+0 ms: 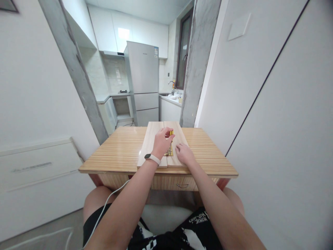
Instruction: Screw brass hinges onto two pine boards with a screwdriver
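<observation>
My left hand (161,141), with a pale watch band on its wrist, reaches over two light wooden boards (153,133) lying side by side. Its thumb and fingertips pinch a small yellow-and-black piece (171,132); its kind is too small to make out. Below that, a yellow item with small metal-looking parts (170,150) lies on the boards, partly hidden by the left hand. My right hand (184,153) rests on the right-hand board beside this item, fingers loosely bent and slightly apart, with nothing visible in them.
The boards lie on a striped wooden table (122,147) with a drawer (179,183) at its front. A white cable (109,198) runs past my left arm. Beyond the table stand a grey fridge (145,76) and a sink counter (170,100). Walls flank both sides.
</observation>
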`<act>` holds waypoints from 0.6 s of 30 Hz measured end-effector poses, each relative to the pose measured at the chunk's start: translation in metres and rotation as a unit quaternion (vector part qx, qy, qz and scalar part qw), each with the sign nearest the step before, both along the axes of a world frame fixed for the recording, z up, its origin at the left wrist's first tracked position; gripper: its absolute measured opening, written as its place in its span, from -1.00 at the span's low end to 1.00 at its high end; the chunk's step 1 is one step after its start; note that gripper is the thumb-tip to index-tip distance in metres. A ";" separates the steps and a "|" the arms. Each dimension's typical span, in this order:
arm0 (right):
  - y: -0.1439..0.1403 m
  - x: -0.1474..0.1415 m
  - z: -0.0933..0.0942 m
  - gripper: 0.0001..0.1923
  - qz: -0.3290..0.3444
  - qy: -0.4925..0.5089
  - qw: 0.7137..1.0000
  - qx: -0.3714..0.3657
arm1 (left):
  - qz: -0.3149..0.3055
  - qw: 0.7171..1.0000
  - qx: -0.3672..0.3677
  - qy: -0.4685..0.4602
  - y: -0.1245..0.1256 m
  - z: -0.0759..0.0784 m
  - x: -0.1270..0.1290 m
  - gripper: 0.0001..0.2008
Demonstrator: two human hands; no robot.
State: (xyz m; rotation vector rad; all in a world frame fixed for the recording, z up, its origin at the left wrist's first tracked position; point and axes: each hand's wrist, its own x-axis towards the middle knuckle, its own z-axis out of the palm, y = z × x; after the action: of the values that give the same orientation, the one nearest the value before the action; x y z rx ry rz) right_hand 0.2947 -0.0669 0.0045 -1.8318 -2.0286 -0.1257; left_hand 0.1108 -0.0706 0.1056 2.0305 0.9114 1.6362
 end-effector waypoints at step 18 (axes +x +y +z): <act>0.001 0.001 -0.002 -0.65 0.006 0.007 1.000 0.008 | 0.003 1.000 -0.003 -0.006 -0.002 0.001 0.000 -0.77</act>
State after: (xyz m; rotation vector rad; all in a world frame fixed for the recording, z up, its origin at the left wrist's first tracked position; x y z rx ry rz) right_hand 0.2957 -0.0656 0.0020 -1.8048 -2.0231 -0.1247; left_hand 0.1110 -0.0724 0.1068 2.0136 0.9178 1.6464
